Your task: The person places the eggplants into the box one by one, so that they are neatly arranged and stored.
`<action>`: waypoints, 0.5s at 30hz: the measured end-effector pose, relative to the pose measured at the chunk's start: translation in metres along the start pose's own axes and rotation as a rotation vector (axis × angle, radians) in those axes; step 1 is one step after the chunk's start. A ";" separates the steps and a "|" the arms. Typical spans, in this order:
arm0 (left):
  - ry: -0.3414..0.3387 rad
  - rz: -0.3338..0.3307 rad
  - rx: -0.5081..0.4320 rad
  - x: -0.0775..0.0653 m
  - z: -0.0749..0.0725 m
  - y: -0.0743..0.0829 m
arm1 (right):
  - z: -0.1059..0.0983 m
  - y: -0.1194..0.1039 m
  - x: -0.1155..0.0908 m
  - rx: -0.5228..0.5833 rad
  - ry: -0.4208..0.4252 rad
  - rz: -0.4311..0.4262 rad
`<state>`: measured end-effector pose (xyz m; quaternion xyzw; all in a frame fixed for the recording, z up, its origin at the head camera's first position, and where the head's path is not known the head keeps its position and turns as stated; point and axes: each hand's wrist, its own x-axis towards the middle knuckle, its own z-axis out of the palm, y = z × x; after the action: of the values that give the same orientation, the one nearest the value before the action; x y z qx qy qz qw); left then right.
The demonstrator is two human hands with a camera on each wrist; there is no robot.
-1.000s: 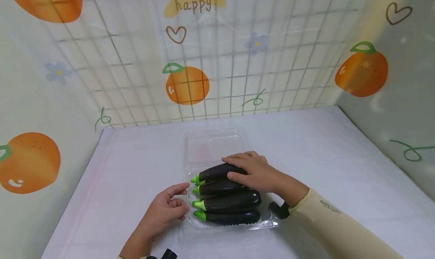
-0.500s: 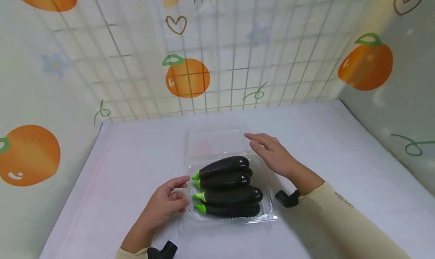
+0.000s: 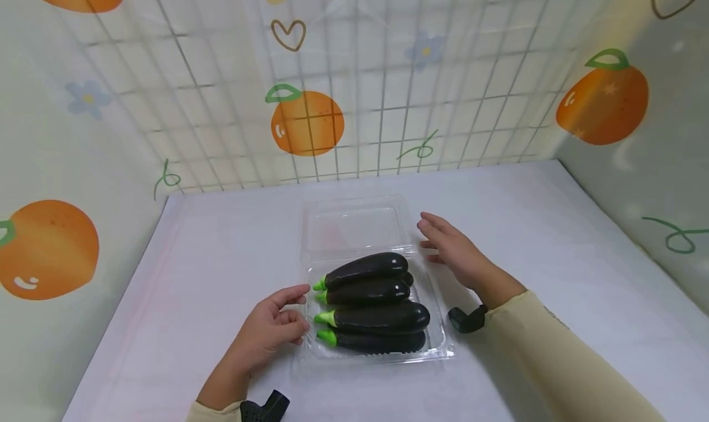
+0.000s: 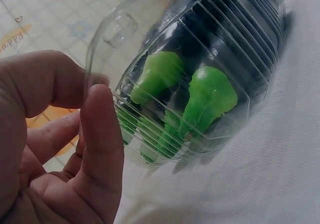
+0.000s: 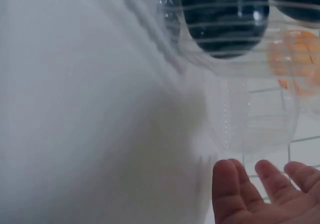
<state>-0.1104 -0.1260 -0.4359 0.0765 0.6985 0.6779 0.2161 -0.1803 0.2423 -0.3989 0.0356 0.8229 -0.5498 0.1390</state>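
A clear plastic clamshell box lies with its lid folded back towards the wall. Several dark eggplants with green stems are heaped in its base, stems pointing left. My left hand pinches the box's left rim between thumb and fingers, as the left wrist view shows closely. Beyond the box's upper right corner my right hand hovers with fingers extended, holding nothing. In the right wrist view those fingertips stand just apart from the clear plastic.
A white cloth covers the table. Behind it rises a wire grid under a translucent curtain printed with oranges. A black wrist mount sits on the right sleeve, close to the box's right edge.
My right hand has let go of the rearmost eggplant and moved right, off the box. My left hand keeps its place at the left rim. The head view has tilted slightly down.
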 end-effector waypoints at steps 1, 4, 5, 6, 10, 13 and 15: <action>0.000 0.000 -0.002 0.000 0.000 0.000 | 0.001 0.000 0.001 0.009 0.002 -0.003; -0.001 0.002 -0.007 -0.001 0.001 0.001 | 0.004 0.001 0.001 0.020 0.010 -0.015; -0.002 0.003 -0.006 -0.001 0.001 0.001 | 0.004 0.001 0.001 0.030 0.015 -0.022; -0.001 0.004 -0.005 -0.001 0.001 0.002 | 0.005 0.000 0.001 0.036 0.020 -0.029; 0.001 0.008 0.002 -0.001 0.001 0.002 | 0.005 0.000 0.000 0.075 0.037 -0.069; 0.002 0.011 0.002 -0.001 0.001 0.001 | 0.004 -0.001 -0.001 0.106 0.048 -0.097; -0.001 0.015 -0.004 0.000 0.001 0.001 | 0.003 0.000 -0.002 0.119 0.064 -0.112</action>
<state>-0.1100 -0.1253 -0.4353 0.0816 0.6966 0.6806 0.2117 -0.1780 0.2397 -0.3996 0.0152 0.7934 -0.6034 0.0793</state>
